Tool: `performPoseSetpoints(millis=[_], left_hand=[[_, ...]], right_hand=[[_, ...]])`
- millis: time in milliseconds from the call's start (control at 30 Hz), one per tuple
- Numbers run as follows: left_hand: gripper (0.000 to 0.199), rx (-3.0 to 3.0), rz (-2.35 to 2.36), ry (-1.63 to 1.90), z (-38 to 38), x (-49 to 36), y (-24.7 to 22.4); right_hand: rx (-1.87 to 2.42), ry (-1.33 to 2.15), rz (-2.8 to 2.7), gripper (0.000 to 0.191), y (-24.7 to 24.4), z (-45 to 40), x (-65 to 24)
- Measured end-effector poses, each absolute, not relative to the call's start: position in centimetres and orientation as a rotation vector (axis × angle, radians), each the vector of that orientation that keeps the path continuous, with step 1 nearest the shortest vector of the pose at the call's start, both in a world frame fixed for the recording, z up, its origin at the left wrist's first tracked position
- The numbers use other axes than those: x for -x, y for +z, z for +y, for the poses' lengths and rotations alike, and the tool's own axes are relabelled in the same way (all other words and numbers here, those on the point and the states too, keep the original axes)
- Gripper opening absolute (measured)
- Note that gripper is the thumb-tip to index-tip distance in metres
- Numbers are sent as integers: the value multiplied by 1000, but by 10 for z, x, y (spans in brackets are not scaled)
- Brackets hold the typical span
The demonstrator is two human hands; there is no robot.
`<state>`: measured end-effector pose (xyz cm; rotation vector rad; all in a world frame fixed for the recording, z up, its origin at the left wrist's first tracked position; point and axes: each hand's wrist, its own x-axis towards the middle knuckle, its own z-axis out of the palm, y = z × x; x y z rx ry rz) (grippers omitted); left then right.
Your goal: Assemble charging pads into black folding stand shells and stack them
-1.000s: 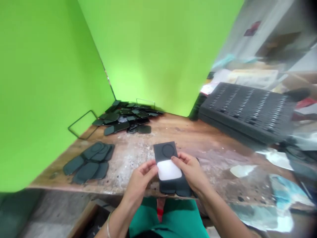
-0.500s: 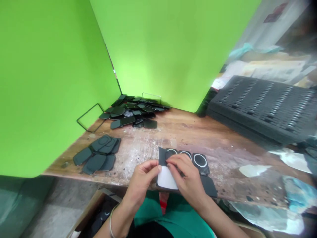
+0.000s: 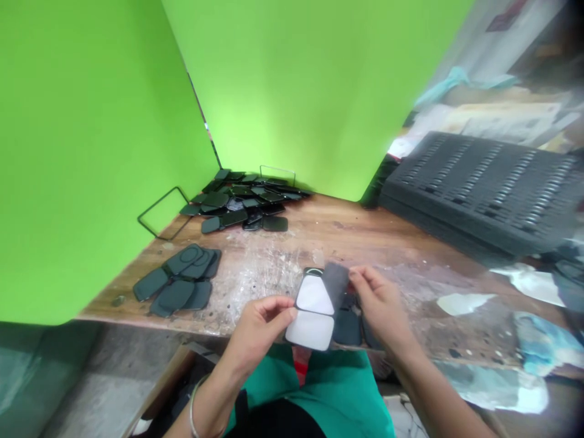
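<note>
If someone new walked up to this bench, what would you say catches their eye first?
Probably the bright green backdrop behind the bench. Next, near the bench's front edge, the left hand holds a black part with white panels while the right hand peels a dark film off it. A heap of dark parts fills the far corner.

Bare tabletop (image 3: 319,234) between far pile (image 3: 244,201) and hands; tray (image 3: 474,188) blocks right.

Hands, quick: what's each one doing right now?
Left hand: pinching the white-faced pad at its left edge.
Right hand: peeling the dark film off it.
</note>
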<state>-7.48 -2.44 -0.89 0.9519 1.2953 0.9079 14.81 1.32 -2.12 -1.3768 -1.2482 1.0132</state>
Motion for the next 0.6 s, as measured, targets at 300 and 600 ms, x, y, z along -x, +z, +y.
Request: performPoseSetpoints(millis=[300,600], left_hand=[[32,-976,1135,729,-29,61,-9],[48,-1233,994,446,-41,-9,-22]], right_hand=[[1162,1478,-1173,27,-9,-8,-230],[1348,1819,-1604,29,-29,-84,-307]])
